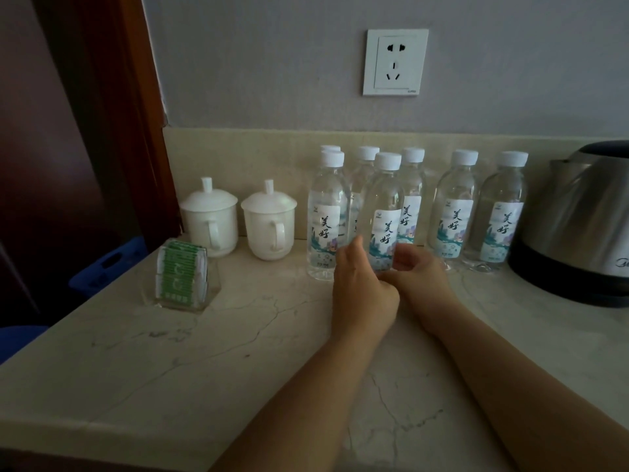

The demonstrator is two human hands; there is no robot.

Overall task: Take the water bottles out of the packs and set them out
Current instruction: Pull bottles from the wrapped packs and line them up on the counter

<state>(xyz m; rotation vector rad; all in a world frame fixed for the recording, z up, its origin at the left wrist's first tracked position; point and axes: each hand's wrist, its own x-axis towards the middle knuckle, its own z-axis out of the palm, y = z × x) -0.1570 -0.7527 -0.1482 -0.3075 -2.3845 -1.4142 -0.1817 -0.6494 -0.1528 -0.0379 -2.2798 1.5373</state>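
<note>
Clear plastic bottle (pixel 384 195) clasped low between left hand (pixel 362 281) and right hand (pixel 420 272), both curled round it; upright on counter (pixel 238 335), just before row of bottles (pixel 456 206). Probably weighty, thin-walled, slick: best gripped mid-body, not squeezed.

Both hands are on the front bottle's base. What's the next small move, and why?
Probably settle the held bottle flat on the counter and let go. The left hand and right hand both grip its base, hiding whether it is down. Its label already faces forward, and it stands beside the front-left bottle, ahead of the back row.
</note>
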